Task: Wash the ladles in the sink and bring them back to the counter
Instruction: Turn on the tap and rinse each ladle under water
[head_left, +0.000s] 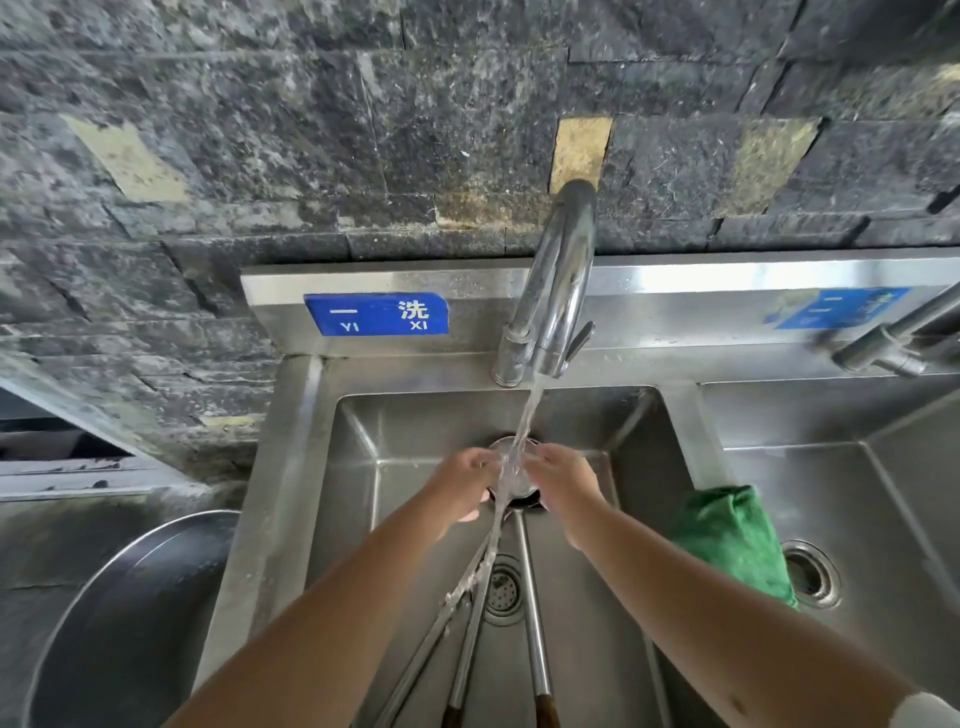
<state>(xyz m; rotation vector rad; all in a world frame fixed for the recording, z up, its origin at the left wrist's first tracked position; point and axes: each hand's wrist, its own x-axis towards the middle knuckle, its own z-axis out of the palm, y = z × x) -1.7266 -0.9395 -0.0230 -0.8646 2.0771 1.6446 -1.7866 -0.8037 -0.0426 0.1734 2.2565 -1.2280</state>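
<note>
Three steel ladles (531, 597) with long handles are held together over the left sink basin (358, 467), their bowls (511, 447) stacked under the running tap (558, 291). My left hand (462, 480) grips the bowls from the left. My right hand (563, 486) grips them from the right. Water streams over the bowls and runs down along the handles, which point back toward me. Both hands hide most of the bowls.
A green cloth (727, 540) hangs over the divider between the two basins. The right basin (883, 499) has its own drain (810, 571). A large steel bowl (130, 623) stands on the counter at the left. Dark stone wall behind.
</note>
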